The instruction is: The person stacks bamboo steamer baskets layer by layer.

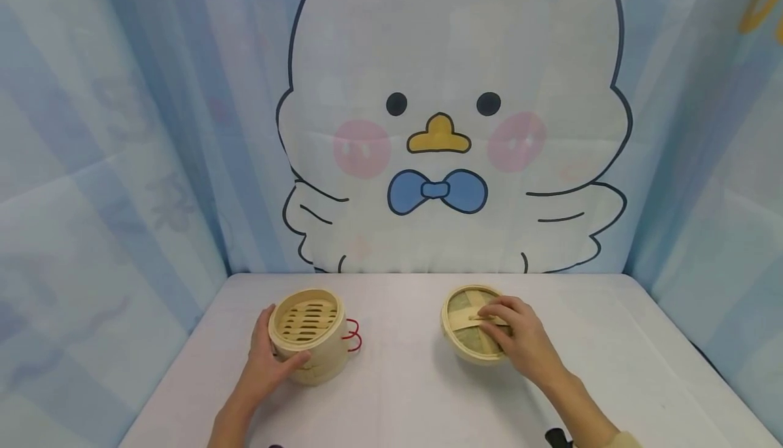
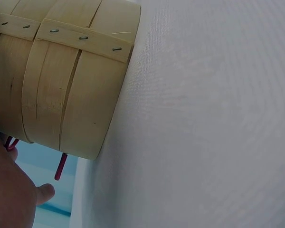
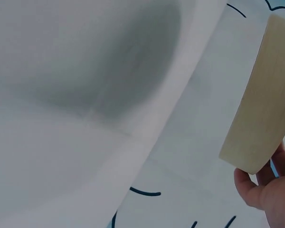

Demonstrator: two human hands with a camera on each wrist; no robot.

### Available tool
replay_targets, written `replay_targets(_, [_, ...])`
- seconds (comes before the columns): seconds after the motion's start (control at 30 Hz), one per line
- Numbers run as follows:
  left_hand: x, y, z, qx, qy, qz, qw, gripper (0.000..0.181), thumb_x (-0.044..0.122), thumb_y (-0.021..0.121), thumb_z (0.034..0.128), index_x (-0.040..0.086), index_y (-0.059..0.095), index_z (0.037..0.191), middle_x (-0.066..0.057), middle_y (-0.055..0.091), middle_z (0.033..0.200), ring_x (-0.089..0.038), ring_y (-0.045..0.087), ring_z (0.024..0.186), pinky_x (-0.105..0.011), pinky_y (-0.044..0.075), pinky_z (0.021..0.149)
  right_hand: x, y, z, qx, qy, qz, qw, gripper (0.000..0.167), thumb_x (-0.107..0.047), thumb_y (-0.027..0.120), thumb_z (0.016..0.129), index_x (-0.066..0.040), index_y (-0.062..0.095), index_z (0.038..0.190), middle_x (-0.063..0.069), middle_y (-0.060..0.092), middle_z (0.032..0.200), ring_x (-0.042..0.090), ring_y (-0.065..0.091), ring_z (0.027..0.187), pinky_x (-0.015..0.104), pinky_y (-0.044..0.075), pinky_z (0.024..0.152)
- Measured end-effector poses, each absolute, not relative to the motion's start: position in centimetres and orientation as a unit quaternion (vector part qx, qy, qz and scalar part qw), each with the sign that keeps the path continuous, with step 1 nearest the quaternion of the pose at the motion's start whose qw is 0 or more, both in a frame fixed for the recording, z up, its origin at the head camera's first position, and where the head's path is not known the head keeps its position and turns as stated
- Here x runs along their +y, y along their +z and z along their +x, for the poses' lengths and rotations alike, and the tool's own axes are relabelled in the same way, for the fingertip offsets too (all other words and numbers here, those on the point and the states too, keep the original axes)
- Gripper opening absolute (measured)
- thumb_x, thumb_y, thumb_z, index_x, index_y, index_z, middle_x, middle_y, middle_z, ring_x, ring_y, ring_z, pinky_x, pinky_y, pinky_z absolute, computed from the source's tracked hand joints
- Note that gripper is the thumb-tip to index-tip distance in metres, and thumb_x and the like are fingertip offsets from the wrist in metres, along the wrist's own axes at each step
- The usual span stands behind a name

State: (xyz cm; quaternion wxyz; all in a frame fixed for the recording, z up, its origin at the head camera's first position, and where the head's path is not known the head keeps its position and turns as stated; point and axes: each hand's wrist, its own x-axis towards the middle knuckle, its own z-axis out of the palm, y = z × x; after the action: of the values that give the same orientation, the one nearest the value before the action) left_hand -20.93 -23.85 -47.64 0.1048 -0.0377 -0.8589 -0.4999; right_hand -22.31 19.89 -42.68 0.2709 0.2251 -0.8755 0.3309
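On the left of the table stands a round bamboo steamer (image 1: pixel 308 342), its slatted top uncovered and red loops sticking out on its right side. My left hand (image 1: pixel 267 361) grips it from the left, thumb across the near side and fingers round the far side. Stacked tiers with stapled wooden bands (image 2: pixel 61 80) show in the left wrist view. Over on the right, my right hand (image 1: pixel 527 339) pinches the strap handle of the bamboo lid (image 1: pixel 461 317). The lid is off the table, its shadow below it; only its side wall (image 3: pixel 261 95) shows in the right wrist view.
A white cloth covers the table (image 1: pixel 391 393). Behind it hangs a curtain (image 1: pixel 453 40) printed with a cartoon bird, with pale blue curtains (image 1: pixel 92 196) at both sides. A small black object (image 1: pixel 557 437) shows beside the right wrist.
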Motion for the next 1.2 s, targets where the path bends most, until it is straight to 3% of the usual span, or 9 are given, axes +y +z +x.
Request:
replay_targets(0.77, [-24.0, -48.2, -21.1, -0.861, -0.496, -0.036, 0.109, 0.116, 0.031, 0.085, 0.0811, 0.001, 0.004, 0.159, -0.027, 0.011, 0.162, -0.047, 0.009, 0.149, -0.07, 0.012, 0.114, 14.0, -41.2, -24.0, -0.843, 0.358, 0.291, 0.276, 0.024, 0.001, 0.083, 0.079, -0.011, 0.074, 0.098, 0.006, 0.064, 0.108, 0.031, 0.061, 0.105, 0.054, 0.052, 0.088])
replay_targets(1.2, [-24.0, -48.0, -21.0, -0.863, -0.492, -0.03, 0.109, 0.117, 0.032, 0.085, 0.0808, 0.002, 0.004, 0.159, -0.027, 0.011, 0.162, -0.047, 0.008, 0.149, -0.07, 0.01, 0.114, 11.8, -40.7, -24.6, -0.85, 0.382, 0.275, 0.237, 0.02, -0.002, 0.082, 0.082, -0.01, 0.074, 0.098, 0.009, 0.064, 0.109, 0.034, 0.061, 0.108, 0.055, 0.051, 0.092])
